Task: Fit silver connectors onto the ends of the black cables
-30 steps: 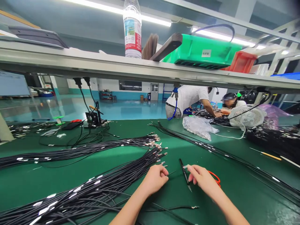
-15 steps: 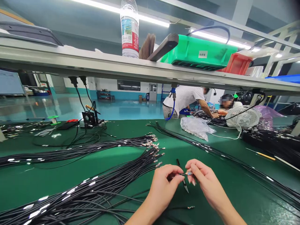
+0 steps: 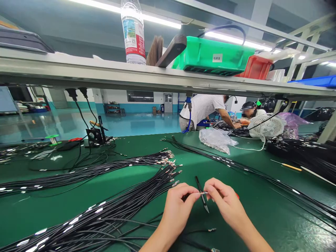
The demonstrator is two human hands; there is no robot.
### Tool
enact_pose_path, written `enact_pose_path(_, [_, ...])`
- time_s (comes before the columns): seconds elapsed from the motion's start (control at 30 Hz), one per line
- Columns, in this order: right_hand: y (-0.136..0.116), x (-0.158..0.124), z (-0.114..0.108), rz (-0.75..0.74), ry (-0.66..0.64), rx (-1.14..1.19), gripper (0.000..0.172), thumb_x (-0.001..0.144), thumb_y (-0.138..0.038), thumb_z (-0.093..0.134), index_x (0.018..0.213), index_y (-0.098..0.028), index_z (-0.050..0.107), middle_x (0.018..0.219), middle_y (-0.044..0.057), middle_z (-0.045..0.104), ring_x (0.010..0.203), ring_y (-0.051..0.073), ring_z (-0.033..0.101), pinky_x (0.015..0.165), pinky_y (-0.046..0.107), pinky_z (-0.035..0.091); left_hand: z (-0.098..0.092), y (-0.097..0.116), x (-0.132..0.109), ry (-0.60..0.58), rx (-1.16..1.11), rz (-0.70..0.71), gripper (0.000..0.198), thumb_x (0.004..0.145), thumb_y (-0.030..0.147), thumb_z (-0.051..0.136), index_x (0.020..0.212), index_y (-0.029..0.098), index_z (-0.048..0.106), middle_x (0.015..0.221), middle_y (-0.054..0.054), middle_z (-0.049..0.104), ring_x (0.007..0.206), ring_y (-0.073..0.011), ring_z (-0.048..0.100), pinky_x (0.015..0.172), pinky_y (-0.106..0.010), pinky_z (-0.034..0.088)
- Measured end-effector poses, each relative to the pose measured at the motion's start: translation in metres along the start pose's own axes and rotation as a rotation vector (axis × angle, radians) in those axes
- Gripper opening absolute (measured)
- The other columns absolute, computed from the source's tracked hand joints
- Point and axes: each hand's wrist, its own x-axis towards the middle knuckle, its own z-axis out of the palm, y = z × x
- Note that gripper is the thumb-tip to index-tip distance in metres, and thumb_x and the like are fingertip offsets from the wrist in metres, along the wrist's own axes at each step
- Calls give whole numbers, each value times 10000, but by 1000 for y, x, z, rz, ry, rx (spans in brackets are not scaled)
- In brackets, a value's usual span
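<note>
My left hand (image 3: 178, 203) and my right hand (image 3: 224, 201) meet over the green mat (image 3: 236, 182), fingertips pinched together on a small metal connector (image 3: 204, 192) at the end of a thin black cable (image 3: 189, 232). Just behind the fingers lie black snips (image 3: 201, 197) with a red handle partly hidden by my right hand. To the left, bundles of black cables with metal ends (image 3: 147, 178) fan across the mat.
A long cable run (image 3: 262, 175) crosses the right side. A plastic bag (image 3: 216, 139), a white fan (image 3: 266, 126) and a screwdriver (image 3: 287, 166) lie farther back. Two people work at the far end. A shelf overhead carries a bottle (image 3: 133, 31) and a green bin (image 3: 215, 57).
My hands have come together from apart: the left moved right to meet the right, and both now pinch the connector. The camera view drifted right.
</note>
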Motion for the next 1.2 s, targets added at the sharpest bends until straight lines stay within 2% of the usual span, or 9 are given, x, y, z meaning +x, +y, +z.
enact_pose_path(0.13, [4,-2,3,-101,35,-161,365,907,-373,345,589,-197,372,537,-44,347,494,116,338,492,232,272,1,-5,0,-81,-79,-68,226,772,265,523,602,142,608,582,0,507,590,-124,425,568,-218,319])
enact_pose_path(0.27, [10,-2,6,-87,21,-139,358,914,-367,336,597,-201,341,535,-53,302,478,107,291,454,224,242,5,-12,2,-134,-196,-136,267,767,338,515,611,130,577,594,-3,497,609,-129,409,596,-230,322])
enact_pose_path(0.43, [13,-2,8,-59,24,-117,348,913,-369,345,609,-203,328,551,-53,288,490,106,284,451,219,239,7,-15,2,-137,-288,-221,277,740,373,550,632,121,590,599,0,496,606,-122,392,598,-231,321])
enact_pose_path(0.67, [10,-2,9,-11,18,-109,371,899,-409,362,594,-204,311,548,-56,261,493,109,264,464,231,226,4,-7,0,-152,-433,-222,192,679,311,640,748,133,665,729,-31,605,691,-141,473,657,-230,365])
enact_pose_path(0.9, [7,-1,9,46,-2,-96,389,891,-440,358,587,-207,293,545,-53,255,492,113,254,464,235,221,6,-5,-1,-93,-430,-255,156,612,276,692,663,129,683,655,-22,611,633,-130,480,621,-224,367])
enact_pose_path(1.2, [7,-2,9,69,10,-32,394,884,-442,384,578,-201,322,557,-52,259,504,110,258,448,219,233,3,-3,0,-158,-496,-348,113,641,250,675,653,140,692,588,20,553,573,-88,390,591,-201,313])
